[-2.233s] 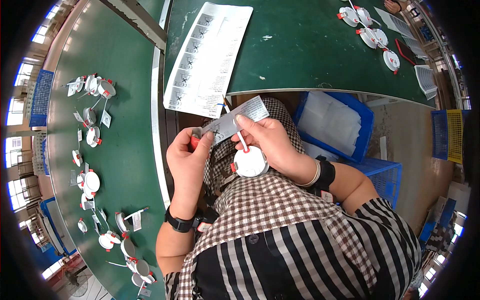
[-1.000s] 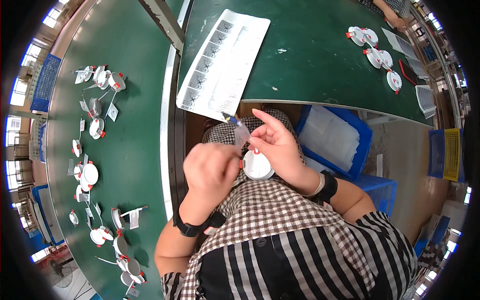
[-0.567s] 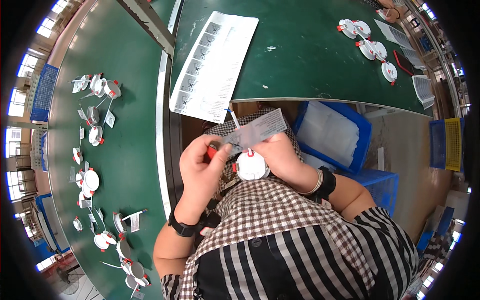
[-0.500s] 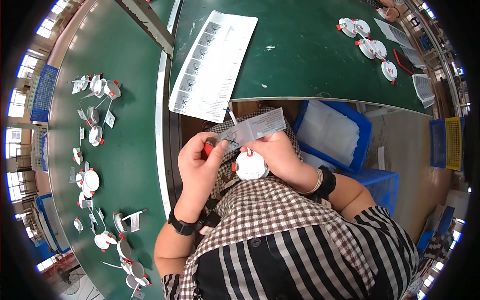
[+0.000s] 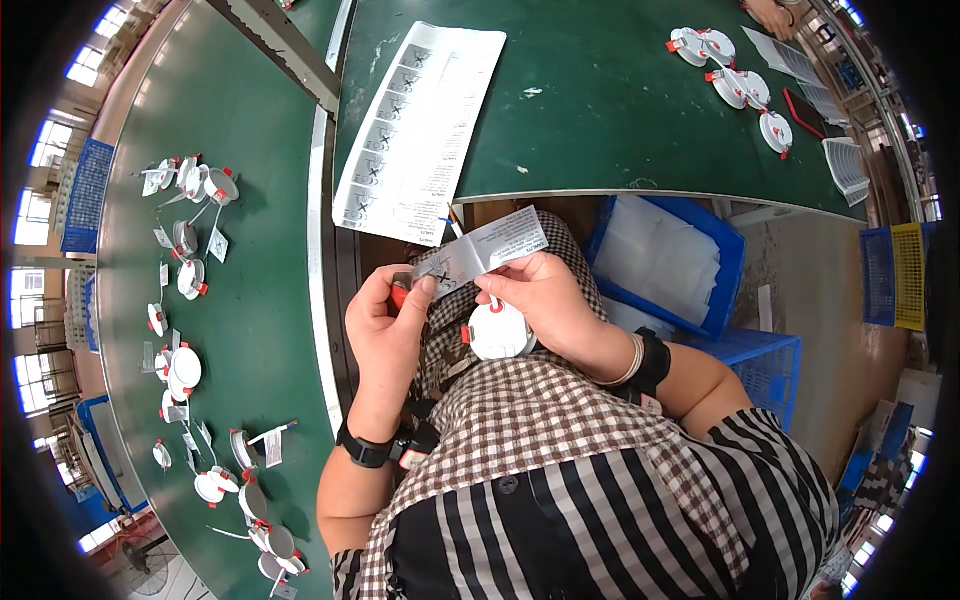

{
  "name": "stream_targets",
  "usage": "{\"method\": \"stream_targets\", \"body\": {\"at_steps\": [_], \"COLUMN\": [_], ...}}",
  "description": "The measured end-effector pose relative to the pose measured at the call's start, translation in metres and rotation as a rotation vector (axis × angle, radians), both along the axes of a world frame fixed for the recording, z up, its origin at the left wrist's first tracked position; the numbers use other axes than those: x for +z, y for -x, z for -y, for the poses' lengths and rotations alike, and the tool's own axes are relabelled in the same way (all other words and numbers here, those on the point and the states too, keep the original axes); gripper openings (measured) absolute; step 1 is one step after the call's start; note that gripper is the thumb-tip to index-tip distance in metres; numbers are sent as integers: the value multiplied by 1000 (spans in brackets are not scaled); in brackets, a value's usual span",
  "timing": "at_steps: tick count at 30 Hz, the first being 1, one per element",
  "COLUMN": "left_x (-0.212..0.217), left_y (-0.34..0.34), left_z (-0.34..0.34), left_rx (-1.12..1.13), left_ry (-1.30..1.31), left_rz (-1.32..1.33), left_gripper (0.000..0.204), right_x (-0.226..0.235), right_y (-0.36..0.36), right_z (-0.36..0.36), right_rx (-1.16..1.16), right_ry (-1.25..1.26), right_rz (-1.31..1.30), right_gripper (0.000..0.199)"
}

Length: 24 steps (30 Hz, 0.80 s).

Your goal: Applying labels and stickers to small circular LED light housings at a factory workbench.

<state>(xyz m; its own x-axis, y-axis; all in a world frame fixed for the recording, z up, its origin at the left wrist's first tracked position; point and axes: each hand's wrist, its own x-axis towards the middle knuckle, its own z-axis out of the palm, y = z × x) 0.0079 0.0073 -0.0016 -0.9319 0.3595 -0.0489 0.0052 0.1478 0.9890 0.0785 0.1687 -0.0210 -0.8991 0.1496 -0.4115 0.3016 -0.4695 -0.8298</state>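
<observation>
In front of my lap, a silvery printed label strip (image 5: 485, 250) is stretched between my two hands. My left hand (image 5: 383, 330) pinches its left end between thumb and fingers, and a red object (image 5: 398, 296), mostly hidden, sits in the same grip. Closed on the label's lower edge is my right hand (image 5: 555, 308), its fingers beside a white cable. The cable's bare-wire end shows above the label. Below hangs a round white downlight (image 5: 500, 332) with red clips, against my checked apron.
A large sheet of labels (image 5: 420, 130) lies on the green table ahead. Several downlights (image 5: 740, 88) rest at the far right, near another person's hand (image 5: 772, 16). More tagged downlights (image 5: 185, 370) line the left table. A blue bin (image 5: 722, 300) stands right of my knees.
The label has shifted slightly left, together with my left hand. My right hand keeps hold of it, and the downlight has barely moved.
</observation>
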Motion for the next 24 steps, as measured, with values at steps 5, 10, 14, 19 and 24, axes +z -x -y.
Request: {"method": "stream_targets", "body": {"at_steps": [5, 10, 14, 19, 24], "left_x": [-3, -4, -4, -5, 1], "left_y": [1, 2, 3, 3, -2], "left_z": [2, 1, 2, 2, -1], "left_rx": [2, 14, 24, 27, 66], "left_ry": [-12, -1, 24, 51, 262], "left_rz": [18, 16, 21, 6, -132], "left_gripper": [8, 7, 7, 8, 10], "right_x": [1, -5, 0, -3, -5], "right_y": [1, 1, -1, -2, 5], "right_z": [1, 1, 1, -3, 3], "right_rx": [0, 8, -2, -44, -130], "right_ry": [-4, -16, 69, 257, 203], "right_rz": [-8, -37, -31, -32, 59], "right_gripper": [17, 18, 19, 24, 23]}}
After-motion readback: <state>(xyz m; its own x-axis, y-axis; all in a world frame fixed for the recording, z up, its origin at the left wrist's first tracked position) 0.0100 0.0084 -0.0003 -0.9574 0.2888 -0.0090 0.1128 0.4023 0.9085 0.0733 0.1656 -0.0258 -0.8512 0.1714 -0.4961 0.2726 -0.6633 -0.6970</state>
